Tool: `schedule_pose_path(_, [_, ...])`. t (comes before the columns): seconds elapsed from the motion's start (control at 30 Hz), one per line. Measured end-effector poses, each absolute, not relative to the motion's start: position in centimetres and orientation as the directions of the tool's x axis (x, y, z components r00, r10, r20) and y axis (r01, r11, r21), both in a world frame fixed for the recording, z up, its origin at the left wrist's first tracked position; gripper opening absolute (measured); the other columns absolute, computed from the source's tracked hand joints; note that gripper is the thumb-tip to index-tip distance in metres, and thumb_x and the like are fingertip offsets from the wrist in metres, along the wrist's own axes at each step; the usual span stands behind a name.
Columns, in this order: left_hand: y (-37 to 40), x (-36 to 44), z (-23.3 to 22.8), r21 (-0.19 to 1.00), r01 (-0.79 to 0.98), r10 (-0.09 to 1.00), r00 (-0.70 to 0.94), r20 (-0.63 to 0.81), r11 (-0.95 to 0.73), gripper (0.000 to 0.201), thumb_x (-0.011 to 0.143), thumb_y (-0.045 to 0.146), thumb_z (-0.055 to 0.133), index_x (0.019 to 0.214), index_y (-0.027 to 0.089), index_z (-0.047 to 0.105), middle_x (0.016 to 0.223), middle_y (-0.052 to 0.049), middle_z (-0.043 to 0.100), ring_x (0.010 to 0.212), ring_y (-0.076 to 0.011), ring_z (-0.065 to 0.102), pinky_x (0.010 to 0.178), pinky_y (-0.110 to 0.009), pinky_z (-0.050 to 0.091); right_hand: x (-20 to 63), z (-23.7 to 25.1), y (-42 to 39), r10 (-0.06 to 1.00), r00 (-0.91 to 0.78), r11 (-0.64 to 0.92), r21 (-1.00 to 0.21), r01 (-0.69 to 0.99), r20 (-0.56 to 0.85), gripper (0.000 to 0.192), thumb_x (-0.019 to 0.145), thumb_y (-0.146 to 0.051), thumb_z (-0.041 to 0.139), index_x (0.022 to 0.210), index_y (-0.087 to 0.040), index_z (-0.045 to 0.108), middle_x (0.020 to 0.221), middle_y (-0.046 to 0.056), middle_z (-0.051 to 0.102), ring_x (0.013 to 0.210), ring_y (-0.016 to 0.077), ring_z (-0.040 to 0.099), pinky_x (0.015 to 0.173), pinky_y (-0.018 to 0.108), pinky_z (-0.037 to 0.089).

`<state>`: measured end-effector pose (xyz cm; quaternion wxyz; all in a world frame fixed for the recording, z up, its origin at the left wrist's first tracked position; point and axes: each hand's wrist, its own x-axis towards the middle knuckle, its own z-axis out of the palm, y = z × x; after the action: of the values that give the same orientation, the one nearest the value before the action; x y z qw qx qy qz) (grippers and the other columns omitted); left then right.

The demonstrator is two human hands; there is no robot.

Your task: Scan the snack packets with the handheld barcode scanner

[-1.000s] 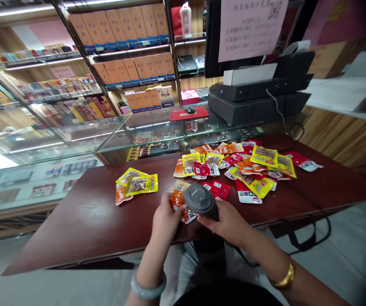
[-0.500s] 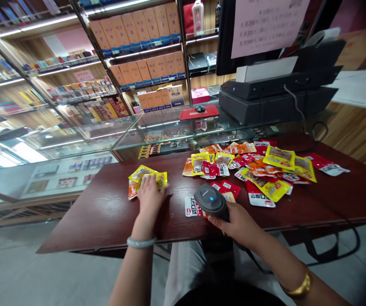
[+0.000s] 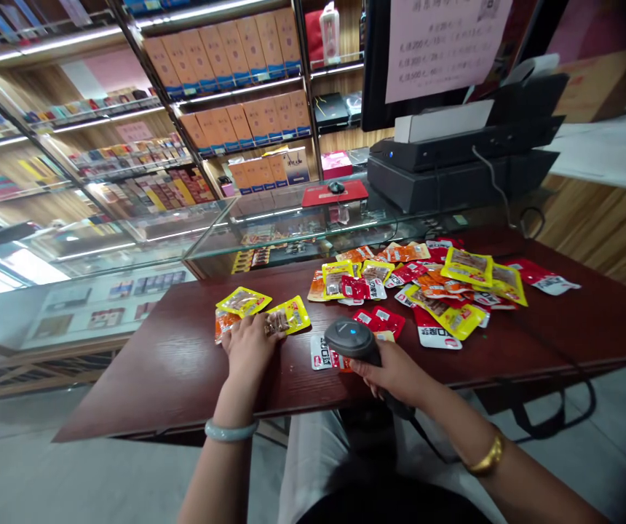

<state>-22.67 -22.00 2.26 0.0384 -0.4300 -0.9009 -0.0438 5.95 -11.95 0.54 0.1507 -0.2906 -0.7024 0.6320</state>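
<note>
The right hand (image 3: 397, 371) is closed around the handle of a dark scanner (image 3: 352, 338), on which a small blue light is shining. The left hand (image 3: 250, 342) lies palm down over one end of a yellow packet (image 3: 294, 314); whether its fingers are pinching this packet, I cannot tell. Just beside these fingers are a second yellow packet (image 3: 243, 300) and, partly under it, an orange packet (image 3: 226, 324). Near the scanner's head, a white-ended packet (image 3: 321, 354) is partly hidden. Farther right, a loose pile of packets (image 3: 469, 266) is spread on the dark red table (image 3: 171, 371). Behind the table stands a glass counter (image 3: 280, 213), which carries a red mat (image 3: 316, 196) with a mouse (image 3: 336, 188) on it.
</note>
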Motion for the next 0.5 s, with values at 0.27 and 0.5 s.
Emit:
schedule_pose_path(0.27, [-20.0, -23.3, 3.0, 0.004, 0.816, 0.815, -0.576, -0.062, 0.578, 0.068, 0.081, 0.053, 0.073, 0.14, 0.022, 0.059, 0.146, -0.022, 0.058, 0.137, -0.0448, 0.047, 0.112, -0.059, 0.033, 6.5, 1.7, -11.4, 0.598, -0.79, 0.052, -0.977, 0.205, -0.134, 0.038, 0.083, -0.055, 0.073, 0.088, -0.021, 0.058, 0.055, -0.005, 0.06, 0.044, 0.0157, 0.059, 0.046, 0.026, 0.047])
schedule_pose_path(0.5, [-20.8, -21.5, 2.3, 0.024, 0.795, 0.795, -0.606, -0.029, 0.606, 0.069, 0.073, 0.068, 0.073, 0.12, 0.019, 0.061, 0.135, -0.023, 0.062, 0.132, -0.0423, 0.052, 0.113, -0.054, 0.033, 6.8, 2.6, -11.6, 0.641, -0.767, 0.274, -0.939, 0.206, 0.019, 0.034, 0.085, -0.051, 0.073, 0.099, -0.02, 0.07, 0.068, 0.001, 0.072, 0.053, 0.0211, 0.068, 0.053, 0.029, 0.051])
